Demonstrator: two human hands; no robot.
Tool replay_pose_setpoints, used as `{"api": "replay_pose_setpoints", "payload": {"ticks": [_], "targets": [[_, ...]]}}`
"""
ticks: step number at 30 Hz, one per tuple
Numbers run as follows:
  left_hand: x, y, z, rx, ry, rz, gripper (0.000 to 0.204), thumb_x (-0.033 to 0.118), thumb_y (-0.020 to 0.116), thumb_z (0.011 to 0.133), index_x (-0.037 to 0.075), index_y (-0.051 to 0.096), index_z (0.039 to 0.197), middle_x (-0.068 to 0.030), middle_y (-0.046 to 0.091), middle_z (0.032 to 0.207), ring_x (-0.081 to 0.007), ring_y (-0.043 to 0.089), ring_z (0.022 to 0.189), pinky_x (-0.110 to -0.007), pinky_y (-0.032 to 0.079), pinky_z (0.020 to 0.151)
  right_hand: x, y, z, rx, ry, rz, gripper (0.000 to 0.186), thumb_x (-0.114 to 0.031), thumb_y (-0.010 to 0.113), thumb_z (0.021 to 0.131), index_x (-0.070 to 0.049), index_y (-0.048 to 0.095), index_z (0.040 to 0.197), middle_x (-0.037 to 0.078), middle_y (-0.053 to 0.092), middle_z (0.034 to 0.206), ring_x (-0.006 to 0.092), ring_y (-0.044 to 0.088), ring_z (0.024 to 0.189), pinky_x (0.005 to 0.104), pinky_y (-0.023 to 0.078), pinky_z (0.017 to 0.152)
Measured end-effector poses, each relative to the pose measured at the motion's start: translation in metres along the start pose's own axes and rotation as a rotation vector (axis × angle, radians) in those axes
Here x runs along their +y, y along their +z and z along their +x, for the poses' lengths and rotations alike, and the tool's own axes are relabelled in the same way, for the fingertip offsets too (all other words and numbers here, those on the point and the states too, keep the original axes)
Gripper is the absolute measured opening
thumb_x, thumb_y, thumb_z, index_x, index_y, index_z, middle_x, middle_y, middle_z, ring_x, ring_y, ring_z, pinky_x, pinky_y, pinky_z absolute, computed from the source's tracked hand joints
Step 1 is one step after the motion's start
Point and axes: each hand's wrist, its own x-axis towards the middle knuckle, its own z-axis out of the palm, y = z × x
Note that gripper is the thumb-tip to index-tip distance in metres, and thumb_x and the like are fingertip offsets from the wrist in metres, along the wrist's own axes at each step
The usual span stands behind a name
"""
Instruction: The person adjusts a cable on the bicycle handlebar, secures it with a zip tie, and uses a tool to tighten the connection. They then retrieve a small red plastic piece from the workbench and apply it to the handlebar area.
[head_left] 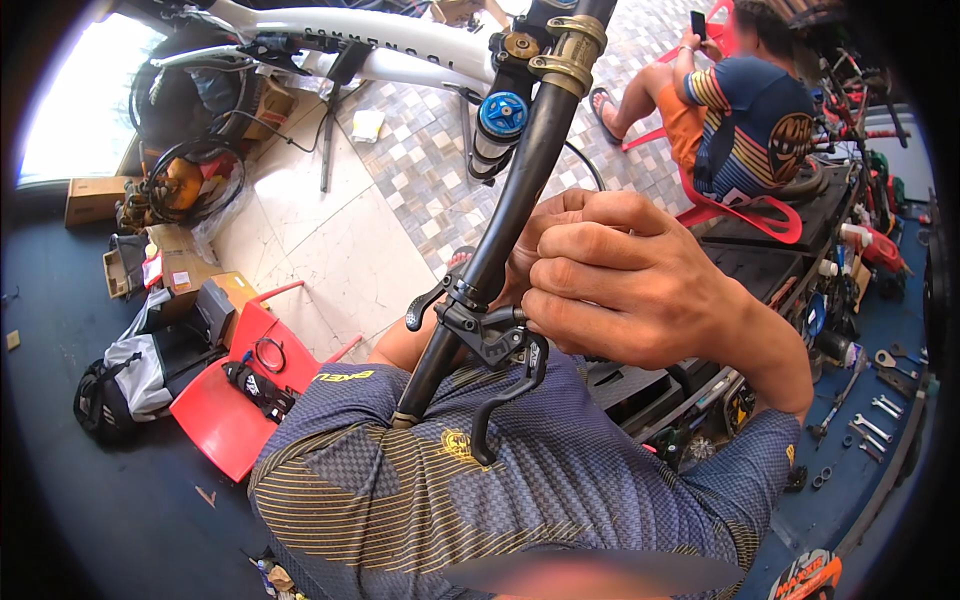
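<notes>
A black bicycle handlebar [520,190] runs diagonally across the middle, its lower end close to my chest. Clamped on it are a black brake lever [510,390] and a small black thumb lever [425,308]. My right hand [625,280] is closed just right of the bar, fingers curled together beside the brake lever's body. Mostly hidden behind the bar and the right hand, my left hand [520,262] meets it with bent fingers. What the fingers pinch is out of sight. A thin black cable [588,165] curves down behind the hands.
A white bike frame [370,35] and blue-capped fork top [502,115] lie beyond the bar. At left stand a red chair [235,400], boxes and bags. Another person [750,110] sits far right, holding a phone. Wrenches [873,428] lie on the blue surface at right.
</notes>
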Motion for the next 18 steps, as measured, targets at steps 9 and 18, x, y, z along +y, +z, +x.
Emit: {"api": "replay_pose_setpoints", "payload": {"ticks": [9,18], "targets": [[-0.002,-0.002,-0.002,0.02,-0.001,-0.011,0.027,0.025,0.065,0.102,0.003,0.06,0.118,-0.0023,0.064,0.097,-0.0092,0.063,0.081,-0.025,0.053,0.067,0.003,-0.008,-0.001,-0.082,0.087,0.014,0.014,-0.02,0.075,0.078,-0.01,0.068,0.083,-0.001,0.066,0.091,0.0163,0.062,0.097,0.0348,0.047,0.092],[-0.001,0.002,-0.002,0.033,0.001,0.005,0.028,0.025,0.064,0.102,0.004,0.059,0.12,-0.0029,0.064,0.099,-0.0097,0.063,0.084,-0.025,0.054,0.069,0.004,0.006,-0.003,-0.003,-0.055,-0.097,0.007,-0.016,0.069,0.075,-0.013,0.064,0.078,-0.004,0.061,0.084,0.015,0.061,0.1,0.0319,0.046,0.094]]}}
